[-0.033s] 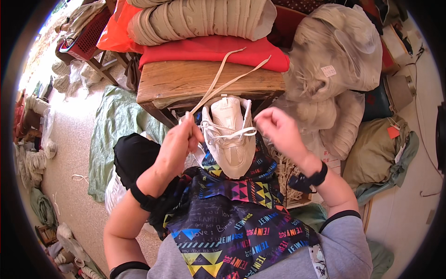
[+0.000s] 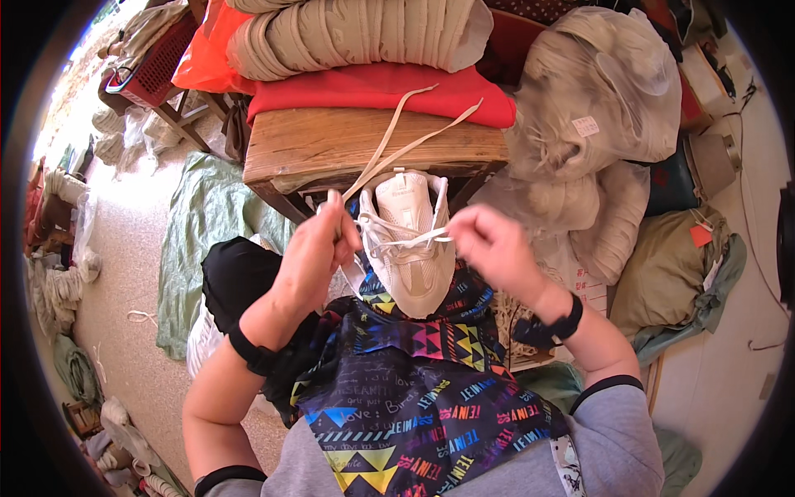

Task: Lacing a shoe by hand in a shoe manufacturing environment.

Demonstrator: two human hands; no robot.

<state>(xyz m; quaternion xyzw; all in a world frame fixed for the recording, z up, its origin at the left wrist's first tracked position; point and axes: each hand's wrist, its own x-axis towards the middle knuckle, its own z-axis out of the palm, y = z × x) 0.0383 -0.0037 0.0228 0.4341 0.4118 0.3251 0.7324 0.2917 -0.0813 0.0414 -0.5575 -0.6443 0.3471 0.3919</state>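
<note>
A cream sneaker upper, with no sole that I can see, rests toe toward me on my apron, against the stool's front edge. White lace crosses its throat. Long beige lace ends run across the stool top and come down to the fingertips of my left hand, closed on them at the upper's left side. To the right, my right hand has its thumb and forefinger pinched at the tip of the white lace; its other fingers are slightly smeared by motion.
The wooden stool carries a red cloth and a stack of beige uppers. Clear plastic bags of uppers crowd the right, beside an olive sack. A green woven sheet lies on the floor at left.
My right hand has moved slightly left and down, bringing its fingertips onto the white lace. My left hand has shifted slightly. The upper has stayed in place.
</note>
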